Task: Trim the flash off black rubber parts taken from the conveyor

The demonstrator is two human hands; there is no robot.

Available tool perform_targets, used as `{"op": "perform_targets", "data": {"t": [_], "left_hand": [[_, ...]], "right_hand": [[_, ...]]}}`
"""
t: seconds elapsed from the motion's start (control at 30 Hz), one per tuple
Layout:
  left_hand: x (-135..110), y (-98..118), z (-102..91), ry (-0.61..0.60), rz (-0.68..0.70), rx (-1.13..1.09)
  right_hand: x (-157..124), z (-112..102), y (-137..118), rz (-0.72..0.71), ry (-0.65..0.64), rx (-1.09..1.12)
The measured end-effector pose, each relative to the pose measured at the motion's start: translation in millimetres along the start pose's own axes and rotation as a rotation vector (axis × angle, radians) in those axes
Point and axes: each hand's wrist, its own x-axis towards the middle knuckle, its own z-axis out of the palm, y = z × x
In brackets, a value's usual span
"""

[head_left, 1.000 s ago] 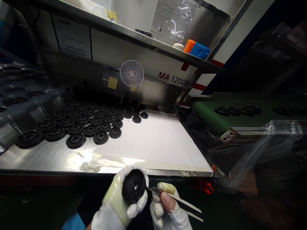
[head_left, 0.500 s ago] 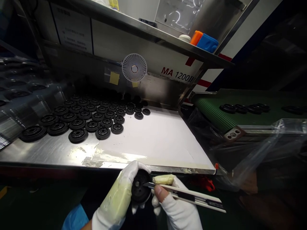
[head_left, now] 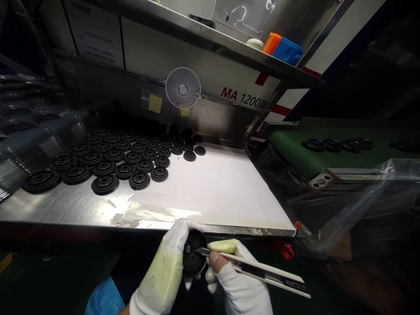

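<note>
My left hand [head_left: 169, 267], in a white glove with yellowish tape over its back, is closed around a round black plastic disc [head_left: 193, 257] just below the table's front edge. My right hand [head_left: 236, 280], also gloved, grips a white utility knife [head_left: 262, 273] with its blade tip resting against the disc's face. Both hands touch each other around the disc. On the steel table [head_left: 65, 210] lie several rows of matching black discs [head_left: 124, 159].
White paper [head_left: 216, 188] is taped over the table's right half. A small white fan [head_left: 183, 87] hangs on the back wall. A green conveyor [head_left: 295, 153] with more black discs [head_left: 334, 144] runs at right, beside clear plastic bags [head_left: 354, 201]. A shelf overhead carries orange and blue containers [head_left: 282, 47].
The disc turned from face-up toward edge-on in my left hand, and the knife blade came onto its face. Over the last half second both hands barely moved.
</note>
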Motion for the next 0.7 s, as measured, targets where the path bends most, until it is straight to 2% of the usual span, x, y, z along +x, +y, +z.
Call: {"op": "perform_targets", "data": {"t": [0.23,0.4,0.7], "left_hand": [[-3.7,8.2,6.7,-0.027,-0.085,-0.093],[-2.1,5.6,3.9,-0.03,-0.075,-0.054],[2.8,-3.1,-3.0,-0.194,-0.09,-0.102]], "right_hand": [[-2.8,1.1,5.0,-0.061,-0.002,0.135],[-3.6,4.0,6.6,-0.103,-0.015,0.21],[-1.0,4.8,10.2,-0.108,-0.042,0.206]]}}
